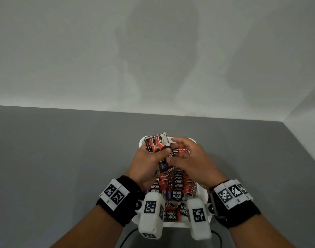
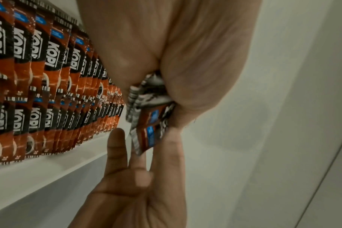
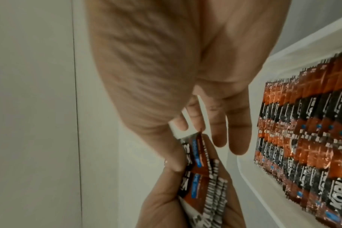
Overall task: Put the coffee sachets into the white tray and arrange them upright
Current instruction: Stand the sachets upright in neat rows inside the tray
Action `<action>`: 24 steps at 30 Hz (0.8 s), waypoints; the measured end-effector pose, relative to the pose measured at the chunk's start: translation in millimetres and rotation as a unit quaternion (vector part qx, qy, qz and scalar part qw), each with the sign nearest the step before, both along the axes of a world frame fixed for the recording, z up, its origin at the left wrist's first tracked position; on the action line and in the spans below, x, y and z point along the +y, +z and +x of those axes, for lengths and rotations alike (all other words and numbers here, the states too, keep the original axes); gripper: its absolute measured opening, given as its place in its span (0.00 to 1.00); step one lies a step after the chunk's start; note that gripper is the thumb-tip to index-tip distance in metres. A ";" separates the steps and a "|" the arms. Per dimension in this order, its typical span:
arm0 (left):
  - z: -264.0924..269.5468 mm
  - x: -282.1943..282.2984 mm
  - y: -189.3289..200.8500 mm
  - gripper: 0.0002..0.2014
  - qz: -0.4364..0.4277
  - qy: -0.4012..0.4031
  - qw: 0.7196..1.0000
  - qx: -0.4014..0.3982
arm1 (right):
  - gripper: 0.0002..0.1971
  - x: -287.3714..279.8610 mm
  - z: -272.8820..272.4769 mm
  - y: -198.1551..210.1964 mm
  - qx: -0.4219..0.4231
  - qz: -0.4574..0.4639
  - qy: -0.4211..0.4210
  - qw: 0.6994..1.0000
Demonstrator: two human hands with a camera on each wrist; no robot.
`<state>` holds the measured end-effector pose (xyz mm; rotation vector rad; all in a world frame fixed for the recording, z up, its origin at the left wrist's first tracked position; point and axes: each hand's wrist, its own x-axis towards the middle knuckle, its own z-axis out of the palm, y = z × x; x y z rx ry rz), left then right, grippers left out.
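A grey table (image 1: pixel 63 158) meets a pale wall (image 1: pixel 153 51). On the table sits the white tray (image 1: pixel 204 193), with rows of red and black coffee sachets (image 1: pixel 178 183) standing up inside it. Above the tray, the left hand (image 1: pixel 146 163) grips a small bunch of sachets (image 1: pixel 157 143), fingers curled round them. The right hand (image 1: pixel 187 160) pinches the near end of that bunch with its thumb, while its other fingers (image 3: pixel 238 123) hang loose and straight.
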<state>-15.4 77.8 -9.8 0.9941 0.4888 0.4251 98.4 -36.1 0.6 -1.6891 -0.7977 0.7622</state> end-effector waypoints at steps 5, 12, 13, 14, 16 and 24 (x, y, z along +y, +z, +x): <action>-2.2 -1.8 -6.5 0.15 0.066 0.015 0.997 0.024 | 0.17 -1.4 -4.7 -5.5 -0.027 0.001 0.004 1.000; -21.6 26.2 -16.5 0.09 0.060 0.108 0.987 0.106 | 0.09 -10.7 11.8 -32.2 -0.186 -0.160 0.041 0.969; -24.1 29.1 -18.5 0.09 0.070 0.116 0.983 0.121 | 0.08 -10.8 11.4 -38.2 -0.219 -0.202 0.080 0.951; -26.0 30.9 -20.9 0.09 0.083 0.116 0.981 0.134 | 0.09 -9.7 8.9 -44.7 -0.233 -0.230 0.114 0.938; -27.9 30.0 -24.2 0.09 0.097 0.102 0.978 0.153 | 0.11 -4.8 0.7 -57.9 -0.238 -0.264 0.163 0.920; -33.8 23.3 -34.3 0.05 0.129 0.051 0.973 0.185 | 0.13 12.3 -21.3 -75.8 -0.274 -0.284 0.239 0.887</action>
